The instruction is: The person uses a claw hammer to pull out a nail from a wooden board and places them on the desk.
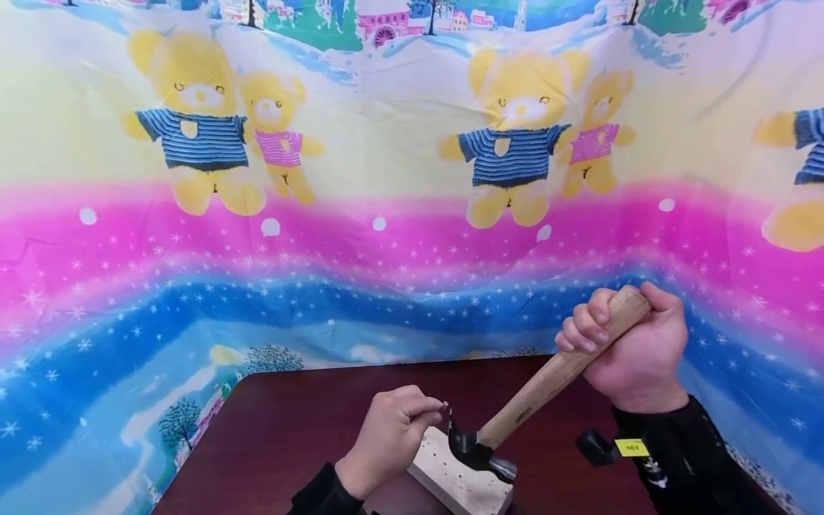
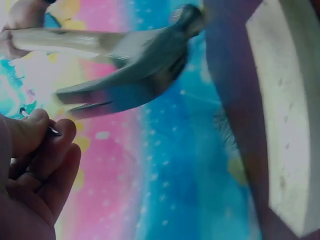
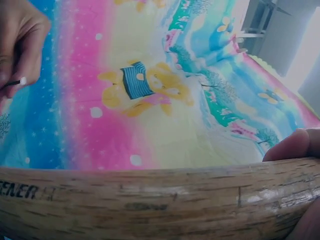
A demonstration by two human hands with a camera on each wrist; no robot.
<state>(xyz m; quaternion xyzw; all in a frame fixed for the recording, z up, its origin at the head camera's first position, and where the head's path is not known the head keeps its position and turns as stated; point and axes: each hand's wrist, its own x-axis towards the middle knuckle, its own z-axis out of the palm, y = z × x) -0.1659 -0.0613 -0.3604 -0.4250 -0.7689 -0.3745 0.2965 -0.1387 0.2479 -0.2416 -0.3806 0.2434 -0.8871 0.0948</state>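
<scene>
A claw hammer (image 1: pixel 560 374) with a wooden handle and dark metal head is gripped by my right hand (image 1: pixel 634 354) near the end of its handle. The head hangs low over a pale wooden block (image 1: pixel 458 473), its claw turned toward my left hand (image 1: pixel 394 438). Between thumb and index finger, my left hand pinches a small metal nail (image 2: pixel 54 131); the nail's flat head (image 3: pixel 22 80) shows in the right wrist view. In the left wrist view, the claw is just beyond those fingertips. Small holes or dark marks dot the block's top.
The block lies on a dark reddish-brown table (image 1: pixel 290 429). Behind the table hangs a cloth (image 1: pixel 386 250) printed with bears and snowflakes. A black device with a yellow label (image 1: pixel 632 448) sits at my right wrist.
</scene>
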